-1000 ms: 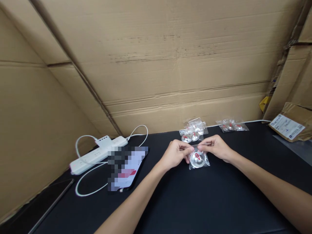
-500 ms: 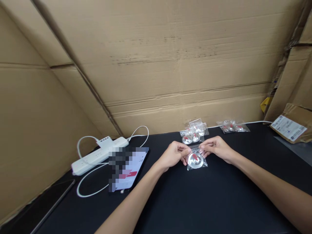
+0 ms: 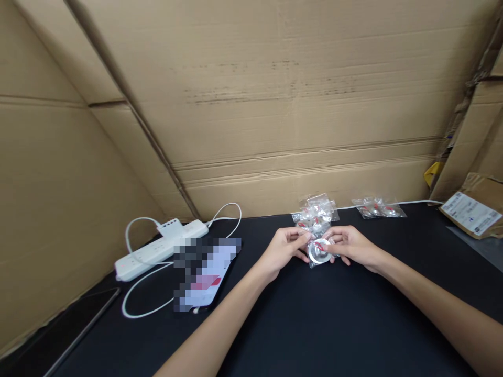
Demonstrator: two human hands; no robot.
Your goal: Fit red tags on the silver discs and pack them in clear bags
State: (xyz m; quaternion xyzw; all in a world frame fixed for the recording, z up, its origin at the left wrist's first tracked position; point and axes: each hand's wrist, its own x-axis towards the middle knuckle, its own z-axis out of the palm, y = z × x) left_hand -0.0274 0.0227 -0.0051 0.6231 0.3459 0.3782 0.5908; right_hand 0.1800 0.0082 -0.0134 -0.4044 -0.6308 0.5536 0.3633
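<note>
A small clear plastic bag [image 3: 312, 264] holds a round silvery disc [image 3: 315, 256] with a red piece [image 3: 319, 246] at its middle; its exact kind I cannot make out. My left hand [image 3: 286, 247] pinches the bag's left upper edge between thumb and fingers. On the other side, my right hand [image 3: 349, 243] grips the bag, its thumb lying over the disc near the red piece. Just beyond both hands lies a pile of similar clear bags [image 3: 319, 207] with silver and red contents, partly overlapped by the fingers.
More bagged discs [image 3: 378, 208] lie at the back right, by a white cable. A torn cardboard package [image 3: 471, 212] with a label sits far right. To the left are a white power strip [image 3: 157, 251], a lit-screen device [image 3: 208, 293] and a dark flat panel [image 3: 86, 324]. Cardboard walls surround the black table.
My right hand has shifted from the bag's top corner onto its right side, with the thumb now over the disc. The bag has moved slightly away from me. The camera view has shifted a little.
</note>
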